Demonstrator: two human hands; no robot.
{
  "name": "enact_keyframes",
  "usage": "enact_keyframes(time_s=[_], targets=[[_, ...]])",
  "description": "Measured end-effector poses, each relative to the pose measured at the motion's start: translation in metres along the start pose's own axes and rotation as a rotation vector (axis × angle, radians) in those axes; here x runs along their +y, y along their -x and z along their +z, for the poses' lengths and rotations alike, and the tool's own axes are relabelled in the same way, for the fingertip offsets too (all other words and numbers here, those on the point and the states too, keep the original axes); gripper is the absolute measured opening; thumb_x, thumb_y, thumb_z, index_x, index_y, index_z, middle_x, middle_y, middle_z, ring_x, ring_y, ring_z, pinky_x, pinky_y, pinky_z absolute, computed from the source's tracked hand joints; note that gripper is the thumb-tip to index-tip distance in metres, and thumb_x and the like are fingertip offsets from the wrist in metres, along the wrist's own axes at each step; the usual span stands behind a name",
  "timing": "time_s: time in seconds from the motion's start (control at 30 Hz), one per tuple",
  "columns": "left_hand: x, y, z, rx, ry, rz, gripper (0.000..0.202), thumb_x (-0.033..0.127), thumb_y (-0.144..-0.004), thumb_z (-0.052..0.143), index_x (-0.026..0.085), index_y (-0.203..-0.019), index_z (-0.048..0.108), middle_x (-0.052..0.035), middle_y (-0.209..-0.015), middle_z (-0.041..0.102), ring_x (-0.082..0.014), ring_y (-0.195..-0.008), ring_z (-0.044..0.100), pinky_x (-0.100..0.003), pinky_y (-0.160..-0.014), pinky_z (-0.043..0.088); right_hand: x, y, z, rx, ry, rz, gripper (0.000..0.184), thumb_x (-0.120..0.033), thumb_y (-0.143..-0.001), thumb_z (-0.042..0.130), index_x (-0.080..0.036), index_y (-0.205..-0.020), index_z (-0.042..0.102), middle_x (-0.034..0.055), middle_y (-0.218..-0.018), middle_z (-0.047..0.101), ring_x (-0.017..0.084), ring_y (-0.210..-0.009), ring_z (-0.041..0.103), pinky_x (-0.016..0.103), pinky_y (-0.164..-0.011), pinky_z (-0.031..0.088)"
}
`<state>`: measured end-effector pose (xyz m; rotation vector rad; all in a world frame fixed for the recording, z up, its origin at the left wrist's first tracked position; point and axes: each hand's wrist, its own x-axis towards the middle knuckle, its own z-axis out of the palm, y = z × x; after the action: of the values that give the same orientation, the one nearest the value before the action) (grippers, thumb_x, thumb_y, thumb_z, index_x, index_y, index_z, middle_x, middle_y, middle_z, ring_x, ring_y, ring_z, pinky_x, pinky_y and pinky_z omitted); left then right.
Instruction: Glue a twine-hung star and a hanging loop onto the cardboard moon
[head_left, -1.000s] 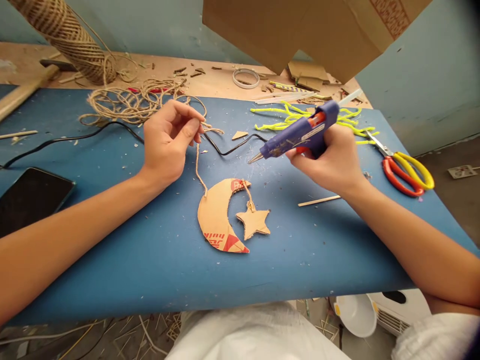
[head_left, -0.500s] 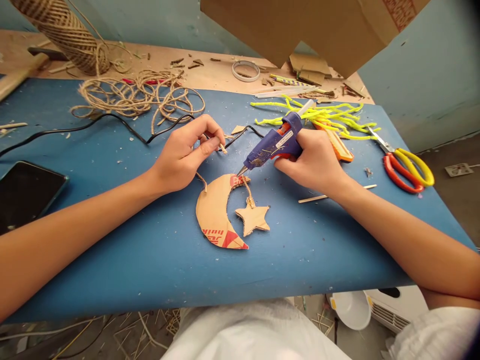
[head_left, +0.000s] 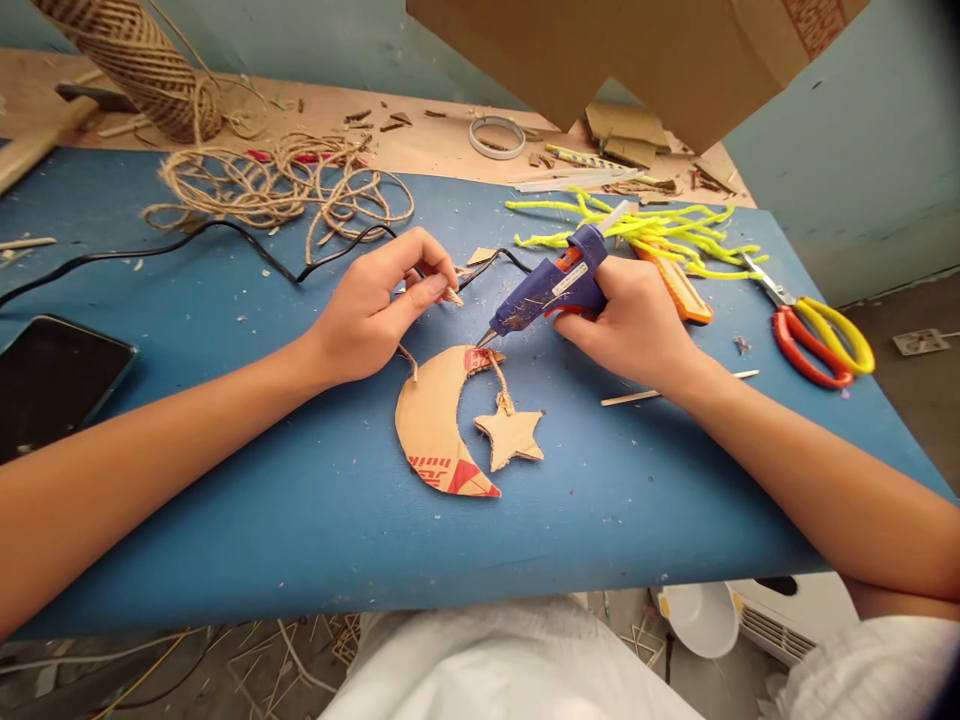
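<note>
A cardboard crescent moon point(head_left: 431, 425) lies on the blue board point(head_left: 315, 520), with a small cardboard star point(head_left: 511, 439) hanging from its upper tip by a short twine. My right hand point(head_left: 634, 320) grips a blue glue gun point(head_left: 551, 290), whose nozzle touches the moon's upper tip. My left hand point(head_left: 375, 310) pinches the free end of a jute twine point(head_left: 450, 295) just left of the nozzle; the twine runs down under my palm to the moon's other tip.
Loose jute twine point(head_left: 277, 190) and a twine cone point(head_left: 142, 70) lie at the back left. A black cable point(head_left: 225, 232) crosses the board. A dark phone point(head_left: 52, 375) rests at left. Yellow pipe cleaners point(head_left: 652, 230), an orange cutter point(head_left: 675, 285) and red-yellow scissors point(head_left: 821, 335) sit right. A cardboard box point(head_left: 637, 50) hangs overhead.
My right hand brought the glue gun down and left until its nozzle met the moon's upper tip. My left hand lowered the twine end toward the same spot.
</note>
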<state>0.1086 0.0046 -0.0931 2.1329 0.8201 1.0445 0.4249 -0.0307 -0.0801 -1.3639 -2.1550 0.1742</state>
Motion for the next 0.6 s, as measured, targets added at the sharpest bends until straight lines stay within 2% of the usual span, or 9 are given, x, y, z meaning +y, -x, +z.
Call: enact_keyframes(time_s=[0.6], targets=[[-0.0004, -0.0001, 0.0004, -0.02, -0.001, 0.01, 0.013, 0.027, -0.113, 0.061, 0.023, -0.106, 0.072, -0.0033, -0.103, 0.082, -0.0187, -0.097, 0.081, -0.033, -0.089, 0.063, -0.0008, -0.0003, -0.0022, 0.042, 0.044, -0.045, 0.015, -0.021, -0.078, 0.069, -0.025, -0.083, 0.056, 0.0013, -0.08, 0.066, 0.019, -0.071, 0.056, 0.036, -0.071, 0.046]])
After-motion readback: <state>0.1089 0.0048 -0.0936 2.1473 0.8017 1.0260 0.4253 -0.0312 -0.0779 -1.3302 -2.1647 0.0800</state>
